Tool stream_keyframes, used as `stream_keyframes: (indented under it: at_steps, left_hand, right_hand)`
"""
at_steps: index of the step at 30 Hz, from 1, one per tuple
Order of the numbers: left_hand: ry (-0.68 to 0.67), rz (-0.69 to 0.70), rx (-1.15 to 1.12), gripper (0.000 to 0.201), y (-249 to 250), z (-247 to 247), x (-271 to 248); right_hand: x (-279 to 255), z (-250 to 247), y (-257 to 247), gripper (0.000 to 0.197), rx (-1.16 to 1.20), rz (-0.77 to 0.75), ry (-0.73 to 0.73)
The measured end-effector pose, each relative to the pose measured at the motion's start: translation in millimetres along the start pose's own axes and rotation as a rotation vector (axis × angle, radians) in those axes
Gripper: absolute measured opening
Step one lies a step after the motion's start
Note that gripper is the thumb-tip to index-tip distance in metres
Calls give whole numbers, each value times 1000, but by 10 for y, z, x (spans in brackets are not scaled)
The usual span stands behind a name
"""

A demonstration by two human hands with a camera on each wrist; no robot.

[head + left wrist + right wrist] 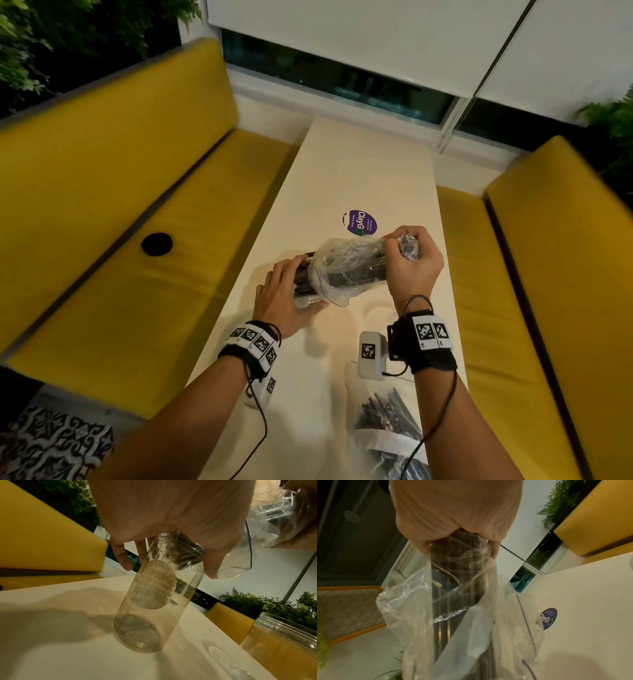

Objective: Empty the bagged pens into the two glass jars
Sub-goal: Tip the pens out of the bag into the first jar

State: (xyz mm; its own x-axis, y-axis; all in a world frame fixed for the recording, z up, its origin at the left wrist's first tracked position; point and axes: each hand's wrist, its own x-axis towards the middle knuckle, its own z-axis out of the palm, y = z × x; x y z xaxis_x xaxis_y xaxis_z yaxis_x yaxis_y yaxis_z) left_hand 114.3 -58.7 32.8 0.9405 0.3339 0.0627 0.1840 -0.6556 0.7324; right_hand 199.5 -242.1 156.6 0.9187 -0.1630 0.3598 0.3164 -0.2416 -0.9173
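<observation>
My left hand (291, 291) grips a clear glass jar (154, 601) near its mouth, with the jar tilted and its base low over the white table (359, 171). My right hand (407, 253) clutches the closed end of a clear zip bag (346, 260) full of dark pens (443, 615). The bag's open end lies over the jar's mouth, and pen ends (187, 555) show inside the jar's neck. A second glass jar (283, 642) stands upright and empty to the right. Another bag of pens (387, 421) lies near the table's front edge, under my right forearm.
A purple round sticker (359, 222) sits on the table just beyond the bag. Yellow cushioned benches (120, 205) flank the narrow table on both sides. A black round object (157, 244) lies on the left bench. A window and a blind close off the far end.
</observation>
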Motion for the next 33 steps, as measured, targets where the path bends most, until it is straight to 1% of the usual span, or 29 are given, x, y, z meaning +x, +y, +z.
stream_keyframes:
  at_steps: [3, 6, 7, 10, 13, 14, 18, 20, 21, 22, 24, 25, 26, 27, 28, 29, 31, 32, 33]
  left_hand:
    - [-1, 3, -42, 110, 8, 8, -9]
    - [-40, -3, -17, 115, 46, 2, 6]
    - [-46, -7, -11, 113, 47, 2, 11]
    - [-22, -11, -36, 99, 36, 5, 1]
    - [-17, -1, -31, 95, 30, 15, -6]
    - [-26, -1, -17, 94, 31, 17, -3]
    - [-39, -9, 18, 96, 33, 38, -6]
    - [-35, -16, 19, 96, 54, 50, -18]
    - [-36, -23, 23, 97, 69, 53, -20]
    - [-47, -36, 36, 99, 91, 48, -19]
    - [-70, -66, 62, 106, 109, 40, -6]
    - [-74, -74, 72, 109, 112, 32, 3]
    - [-78, -77, 75, 110, 108, 23, 1]
    - [-80, -70, 71, 111, 97, 21, -7]
    - [-79, -67, 54, 111, 102, 12, -16]
    - [-69, -73, 19, 111, 96, 13, -25]
    - [-57, -123, -87, 115, 101, 8, -32]
    - [-53, -149, -135, 119, 102, 5, -30]
    - [-54, -166, -174, 124, 88, 9, -25]
  right_hand:
    - [79, 6, 25, 6, -7, 36, -37]
    - [197, 27, -1, 2, -37, 32, -84]
    - [228, 30, -12, 3, -34, 30, -99]
    - [268, 21, -24, 12, 4, 11, -122]
    - [253, 13, 6, 6, 2, 18, -122]
    - [248, 22, 9, 4, -12, 24, -113]
    - [241, 179, -98, 8, -140, -11, -56]
    - [205, 322, -202, 11, -269, -99, -64]
    - [174, 395, -236, 18, -341, -142, -109]
    - [129, 462, -255, 28, -407, -161, -196]
    - [6, 537, -295, 49, -522, -166, -444]
    - [-28, 552, -309, 55, -560, -189, -557]
    - [-32, 549, -328, 58, -569, -232, -640]
    - [-16, 538, -368, 58, -552, -271, -687]
    - [19, 533, -419, 55, -521, -299, -685]
    - [56, 530, -476, 52, -469, -315, -631]
    - [67, 545, -559, 47, -345, -351, -425]
    - [45, 557, -564, 44, -319, -365, -363]
    - [10, 576, -551, 43, -342, -360, -383]
